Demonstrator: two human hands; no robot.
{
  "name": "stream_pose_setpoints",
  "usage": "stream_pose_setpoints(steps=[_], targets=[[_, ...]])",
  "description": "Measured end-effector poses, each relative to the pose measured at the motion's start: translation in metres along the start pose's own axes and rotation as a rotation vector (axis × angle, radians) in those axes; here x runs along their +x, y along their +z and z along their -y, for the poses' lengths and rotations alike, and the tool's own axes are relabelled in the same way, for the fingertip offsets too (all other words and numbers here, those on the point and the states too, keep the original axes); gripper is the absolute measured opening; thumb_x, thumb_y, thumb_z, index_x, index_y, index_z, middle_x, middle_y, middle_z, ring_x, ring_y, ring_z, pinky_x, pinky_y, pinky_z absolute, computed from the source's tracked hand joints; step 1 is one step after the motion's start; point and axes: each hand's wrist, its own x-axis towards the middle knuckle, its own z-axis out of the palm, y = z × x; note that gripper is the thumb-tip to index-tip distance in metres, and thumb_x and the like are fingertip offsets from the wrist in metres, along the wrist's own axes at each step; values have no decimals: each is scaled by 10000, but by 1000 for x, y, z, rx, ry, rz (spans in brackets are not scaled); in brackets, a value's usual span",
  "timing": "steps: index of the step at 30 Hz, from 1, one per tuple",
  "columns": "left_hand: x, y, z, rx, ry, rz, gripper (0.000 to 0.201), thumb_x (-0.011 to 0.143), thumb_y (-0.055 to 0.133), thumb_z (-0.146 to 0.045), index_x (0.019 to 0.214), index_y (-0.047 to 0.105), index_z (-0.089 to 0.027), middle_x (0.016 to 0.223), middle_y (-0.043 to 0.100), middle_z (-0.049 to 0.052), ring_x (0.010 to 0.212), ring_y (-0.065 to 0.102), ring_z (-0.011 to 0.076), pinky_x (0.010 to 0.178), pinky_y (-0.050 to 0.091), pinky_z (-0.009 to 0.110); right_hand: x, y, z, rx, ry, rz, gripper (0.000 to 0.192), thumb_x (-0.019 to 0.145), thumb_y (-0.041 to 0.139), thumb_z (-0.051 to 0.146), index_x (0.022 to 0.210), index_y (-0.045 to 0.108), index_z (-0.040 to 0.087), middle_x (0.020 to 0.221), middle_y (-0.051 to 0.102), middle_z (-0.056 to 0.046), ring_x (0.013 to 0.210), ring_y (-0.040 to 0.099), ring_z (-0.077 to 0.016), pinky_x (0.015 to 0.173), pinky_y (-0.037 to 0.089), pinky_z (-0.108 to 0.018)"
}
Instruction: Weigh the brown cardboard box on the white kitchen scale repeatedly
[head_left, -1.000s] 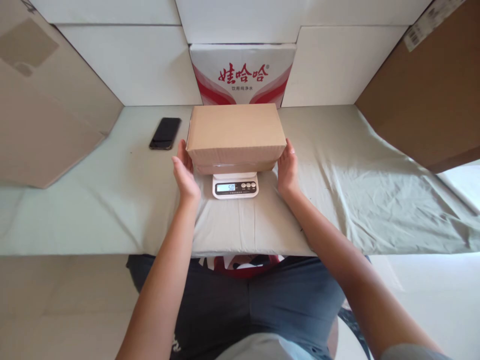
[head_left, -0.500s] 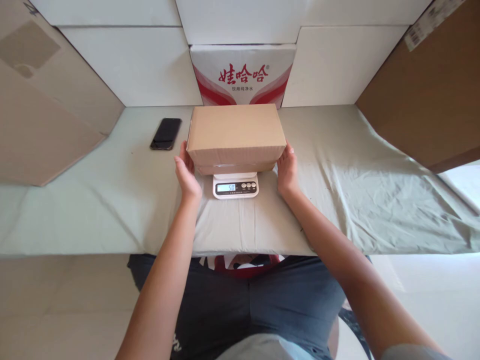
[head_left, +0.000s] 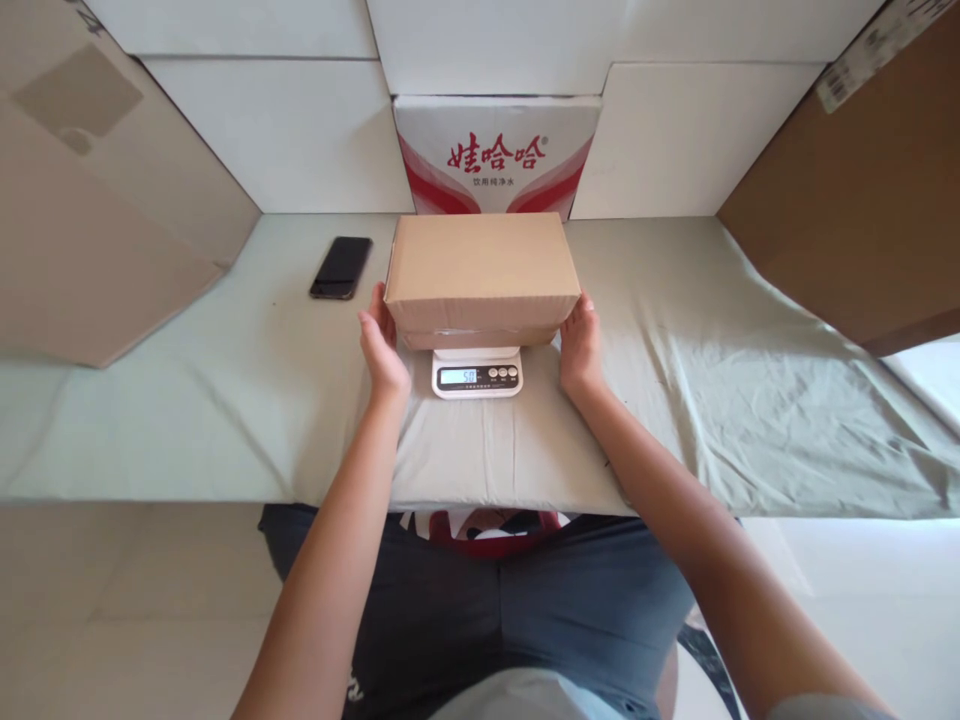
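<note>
Cardboard box (head_left: 480, 275) (closed) sits on scale (head_left: 477, 374); left hand (head_left: 384, 345) and right hand (head_left: 579, 340) flat against its ends.

Cardboard box (head_left: 484, 270): plain tan-brown, no print. Scale (head_left: 477, 373): white, pale blue-grey display with dark digits. Table cloth (head_left: 720, 360): pale grey-green. Phone (head_left: 342, 267): black. Carton (head_left: 496, 152) behind: white with red swoosh bands and red characters. Side panels (head_left: 847, 200): brown cardboard.
</note>
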Motion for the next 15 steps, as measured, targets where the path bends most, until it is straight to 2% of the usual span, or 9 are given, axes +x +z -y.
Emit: stream_pose_setpoints(steps=[10, 15], targets=[[0, -2, 2, -15, -12, 11, 902, 896, 275, -893, 1479, 566, -270, 1653, 513, 108, 1583, 424, 280, 1317, 322, 452, 2, -2, -2, -22, -2, 4, 729, 869, 466, 771, 1461, 534, 351, 1718, 427, 25, 1648, 327, -258, 1399, 182, -554], [-1, 0, 1, -11, -4, 14, 937, 885, 223, -911, 1467, 585, -273, 1637, 535, 103, 1573, 438, 278, 1310, 328, 456, 1, 0, -1, -5, 20, 0, 745, 863, 479, 773, 1464, 535, 336, 1723, 423, 20, 1644, 336, -247, 1405, 171, -541]])
